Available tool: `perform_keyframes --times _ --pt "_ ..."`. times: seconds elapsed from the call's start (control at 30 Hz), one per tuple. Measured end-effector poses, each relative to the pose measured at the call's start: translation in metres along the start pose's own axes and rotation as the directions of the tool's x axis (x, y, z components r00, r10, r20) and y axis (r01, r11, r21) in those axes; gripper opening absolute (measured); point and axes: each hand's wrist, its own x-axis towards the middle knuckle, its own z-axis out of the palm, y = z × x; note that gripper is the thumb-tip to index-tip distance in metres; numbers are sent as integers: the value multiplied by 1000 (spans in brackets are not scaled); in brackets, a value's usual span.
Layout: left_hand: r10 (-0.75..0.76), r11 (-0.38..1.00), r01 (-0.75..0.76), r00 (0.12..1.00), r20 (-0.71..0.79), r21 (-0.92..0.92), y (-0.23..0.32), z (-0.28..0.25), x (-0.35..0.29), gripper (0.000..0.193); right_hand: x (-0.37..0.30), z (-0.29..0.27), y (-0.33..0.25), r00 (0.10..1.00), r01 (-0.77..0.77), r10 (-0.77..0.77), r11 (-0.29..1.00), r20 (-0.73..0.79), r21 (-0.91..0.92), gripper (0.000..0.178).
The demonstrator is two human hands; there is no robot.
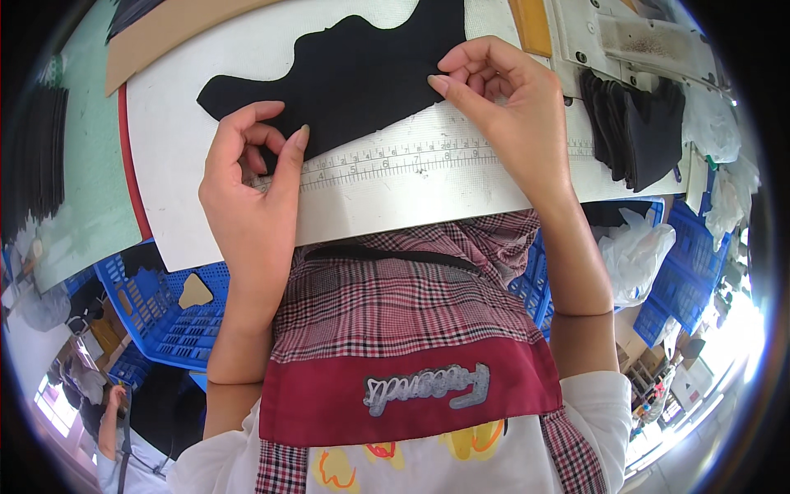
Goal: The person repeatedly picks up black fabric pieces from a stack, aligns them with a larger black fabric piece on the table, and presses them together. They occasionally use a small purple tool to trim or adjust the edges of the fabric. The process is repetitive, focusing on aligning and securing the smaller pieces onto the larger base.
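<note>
A black, curvy-edged cut fabric piece lies over a white work surface with a printed ruler scale. My left hand is at its lower left corner, thumb and bent fingers closing on the edge, index finger a little raised. At the right edge of the piece, my right hand pinches it between thumb and index finger, the other fingers curled. The fabric under the left fingers is partly hidden.
A stack of black cut pieces hangs over the right edge beside a machine part. Blue plastic crates stand below the table, with a clear plastic bag at right. Cardboard lies at the far left. Another person is lower left.
</note>
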Motion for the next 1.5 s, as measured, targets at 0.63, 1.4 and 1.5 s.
perform_keyframes --times 0.63,1.4,1.5 --pt "274 755 -478 852 447 449 -17 -24 -29 94 -4 7 -10 997 63 -54 975 46 -213 12" --pt "611 596 -785 581 537 171 -3 29 -36 76 -115 -156 54 935 -73 -170 765 -311 -640 37" --pt "651 497 -821 567 504 281 -22 -1 -56 60 -106 -150 38 898 37 -328 719 -292 -694 30"
